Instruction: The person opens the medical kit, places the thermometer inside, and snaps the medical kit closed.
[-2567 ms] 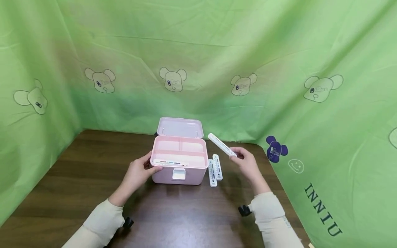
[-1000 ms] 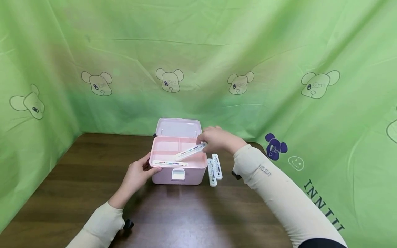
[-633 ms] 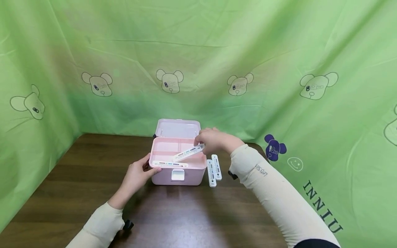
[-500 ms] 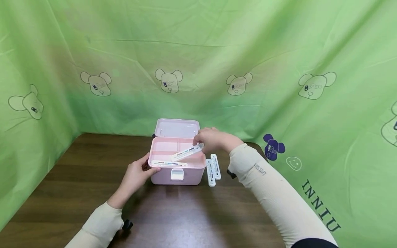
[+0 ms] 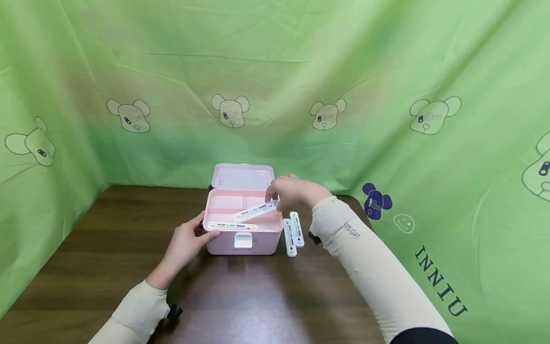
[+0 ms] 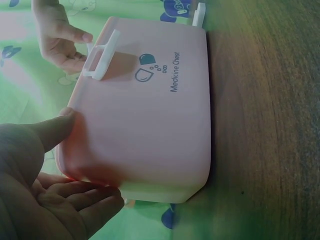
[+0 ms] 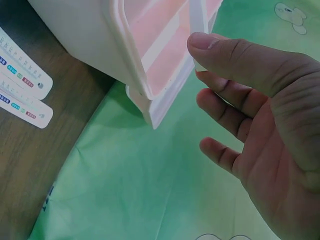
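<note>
A pink medicine chest [image 5: 262,241] stands on the table with its lid [image 5: 243,177] raised behind it. My left hand [image 5: 185,242] holds its front left corner, thumb at the front rim and fingers along the side. My right hand [image 5: 292,191] pinches one end of a flat white thermometer [image 5: 255,211] with a printed scale and coloured labels. It slants over the front compartment, its free end low inside. Another thermometer [image 5: 232,226] lies along the front wall of that compartment. In the right wrist view, thumb and index finger grip the thermometer's end [image 7: 199,20].
Two more white thermometers, one nearer [image 5: 290,238] and one farther [image 5: 297,229], lie side by side on the wooden table [image 5: 240,301], right of the chest. Dividers [image 5: 245,199] split the chest's upper tray. Green printed cloth [image 5: 275,71] hangs behind and at both sides.
My right hand has carried the thermometer from right of the chest leftward over its front compartment. Over the last second it has shifted slightly left. My left hand keeps its hold.
</note>
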{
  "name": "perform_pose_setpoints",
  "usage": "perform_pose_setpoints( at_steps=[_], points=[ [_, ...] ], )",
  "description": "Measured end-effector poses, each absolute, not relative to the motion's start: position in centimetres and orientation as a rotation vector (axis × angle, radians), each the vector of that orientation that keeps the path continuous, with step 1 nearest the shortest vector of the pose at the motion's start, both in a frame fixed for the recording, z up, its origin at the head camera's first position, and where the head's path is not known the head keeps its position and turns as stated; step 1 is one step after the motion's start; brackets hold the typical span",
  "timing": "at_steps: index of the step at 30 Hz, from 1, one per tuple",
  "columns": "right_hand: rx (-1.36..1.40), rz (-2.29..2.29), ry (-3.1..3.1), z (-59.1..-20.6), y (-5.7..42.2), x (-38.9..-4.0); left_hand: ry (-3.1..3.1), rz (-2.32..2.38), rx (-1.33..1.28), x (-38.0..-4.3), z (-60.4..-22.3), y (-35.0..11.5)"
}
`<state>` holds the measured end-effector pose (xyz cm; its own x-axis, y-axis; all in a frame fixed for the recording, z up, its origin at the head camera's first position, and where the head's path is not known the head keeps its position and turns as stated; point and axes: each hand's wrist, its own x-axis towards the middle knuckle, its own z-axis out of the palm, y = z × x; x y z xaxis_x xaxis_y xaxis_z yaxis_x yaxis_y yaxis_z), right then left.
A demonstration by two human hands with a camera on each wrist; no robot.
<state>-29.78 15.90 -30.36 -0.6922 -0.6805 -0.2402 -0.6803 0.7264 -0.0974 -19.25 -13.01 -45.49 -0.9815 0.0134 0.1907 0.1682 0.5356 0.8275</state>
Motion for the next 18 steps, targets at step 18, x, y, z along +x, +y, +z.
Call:
perform_pose_setpoints(
  at_steps=[18],
  points=[
    [-1.07,0.014,2.656,-31.0,14.1,-30.0,-2.61,-1.453,-0.148,-19.4,-45.4,-13.0]
  ],
)
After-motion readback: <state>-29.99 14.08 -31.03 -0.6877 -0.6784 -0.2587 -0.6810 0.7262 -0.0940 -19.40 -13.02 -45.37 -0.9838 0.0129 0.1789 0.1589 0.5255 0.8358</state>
